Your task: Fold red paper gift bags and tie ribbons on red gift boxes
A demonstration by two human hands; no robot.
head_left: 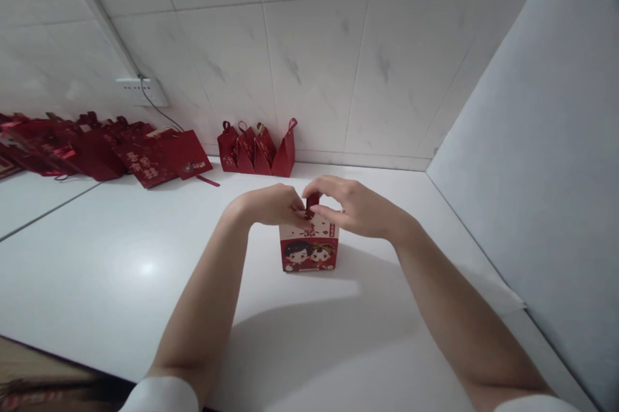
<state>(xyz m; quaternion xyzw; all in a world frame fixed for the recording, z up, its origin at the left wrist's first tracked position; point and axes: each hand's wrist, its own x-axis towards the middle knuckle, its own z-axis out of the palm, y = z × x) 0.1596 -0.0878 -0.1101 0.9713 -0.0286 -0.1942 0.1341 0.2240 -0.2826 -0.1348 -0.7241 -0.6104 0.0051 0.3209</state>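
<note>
A small red and cream gift box (310, 255) stands upright on the white table, two cartoon figures printed on its front. From its top rises a dark red ribbon loop (312, 202). My left hand (276, 204) is closed at the left of the box's top, its fingertips pinching the top edge by the foot of the loop. Thumb and forefinger of my right hand (352, 207) close round the ribbon loop from the right. The remaining fingers of both hands are partly hidden.
Several small red boxes with ribbon loops (256, 151) stand in a row against the tiled wall. More red boxes and flat red pieces (149, 157) are heaped at the left. A socket strip (142, 91) with a cable is behind them. A pale panel (541, 141) bounds the right side.
</note>
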